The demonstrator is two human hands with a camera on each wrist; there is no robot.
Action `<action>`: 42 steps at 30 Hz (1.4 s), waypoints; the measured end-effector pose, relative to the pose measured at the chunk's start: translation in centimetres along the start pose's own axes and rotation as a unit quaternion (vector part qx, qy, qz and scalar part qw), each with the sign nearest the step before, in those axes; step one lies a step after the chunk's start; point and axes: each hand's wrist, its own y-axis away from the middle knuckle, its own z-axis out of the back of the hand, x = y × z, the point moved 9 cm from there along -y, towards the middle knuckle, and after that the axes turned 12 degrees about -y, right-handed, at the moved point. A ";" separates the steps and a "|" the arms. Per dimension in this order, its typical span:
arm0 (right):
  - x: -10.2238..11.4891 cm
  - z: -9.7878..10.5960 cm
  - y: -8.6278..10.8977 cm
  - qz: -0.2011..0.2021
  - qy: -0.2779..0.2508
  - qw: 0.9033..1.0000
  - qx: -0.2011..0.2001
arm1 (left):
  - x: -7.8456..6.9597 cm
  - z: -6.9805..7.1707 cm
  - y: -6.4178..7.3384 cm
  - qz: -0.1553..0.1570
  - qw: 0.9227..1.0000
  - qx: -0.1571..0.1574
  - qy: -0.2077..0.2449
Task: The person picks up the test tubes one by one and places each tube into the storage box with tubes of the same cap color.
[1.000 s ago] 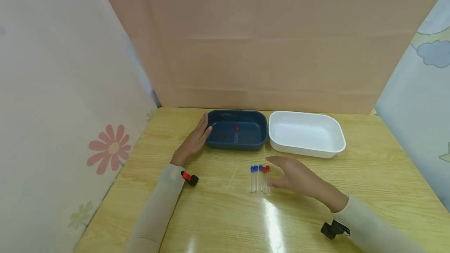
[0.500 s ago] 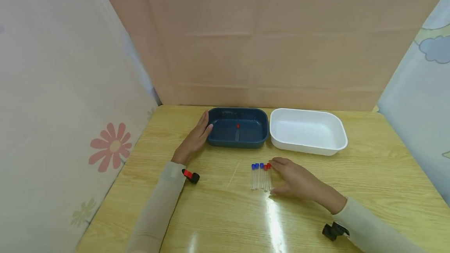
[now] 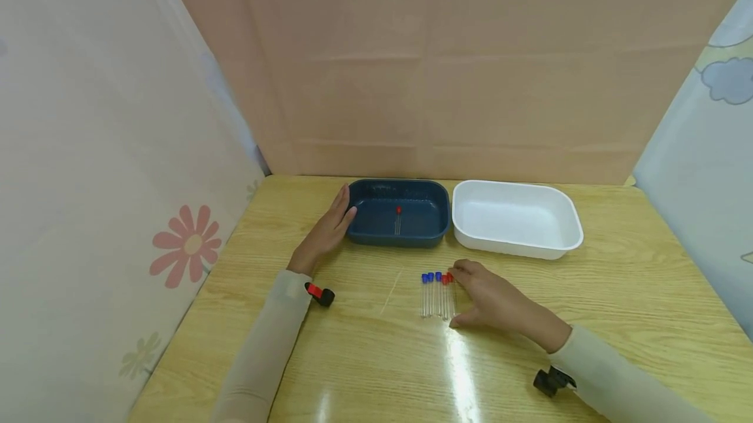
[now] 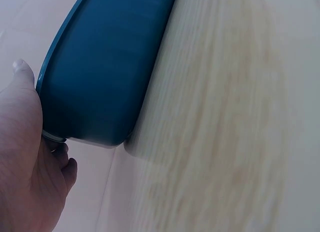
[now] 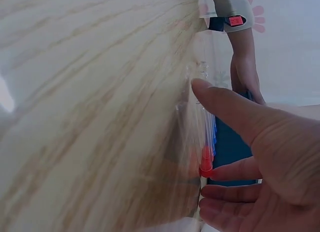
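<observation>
A navy tray [image 3: 397, 240] stands at the back, with one red-capped tube [image 3: 399, 211] lying in it. My left hand [image 3: 322, 230] rests along its left end, fingers extended outside and thumb at the rim. In the left wrist view, that thumb rises beside the navy tray's rim [image 4: 55, 57]. On the table lies a row of clear tubes, three blue-capped [image 3: 431, 292] and two red-capped [image 3: 444, 295]. My right hand [image 3: 500, 299] spans the rightmost red-capped tube, index fingertip at its red cap [image 5: 206, 164] and thumb near its other end; the remaining fingers are loosely bent.
A white tray [image 3: 518, 248] stands just right of the navy one, both near the back of the wooden table [image 3: 353, 357]. A brown backdrop [image 3: 447, 70] rises behind them. Patterned panels [image 3: 106, 148] flank the table. Each wrist carries a small black camera [image 3: 553, 382].
My right hand has closed in slightly on the rightmost red-capped tube, its index fingertip reaching the cap. My left hand stays on the navy tray. The view has shifted a little.
</observation>
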 end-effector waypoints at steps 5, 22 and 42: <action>-0.1 -0.1 -0.1 -0.002 0.005 1.000 -0.002 | -0.1 0.0 -0.1 0.001 1.000 0.003 0.000; -0.4 0.2 -0.4 0.013 -0.002 1.000 -0.023 | 0.1 0.1 0.0 0.006 1.000 0.004 0.008; 2.3 5.0 -4.0 0.068 -0.042 0.995 -0.062 | 0.1 -0.1 0.0 0.005 1.000 0.000 0.008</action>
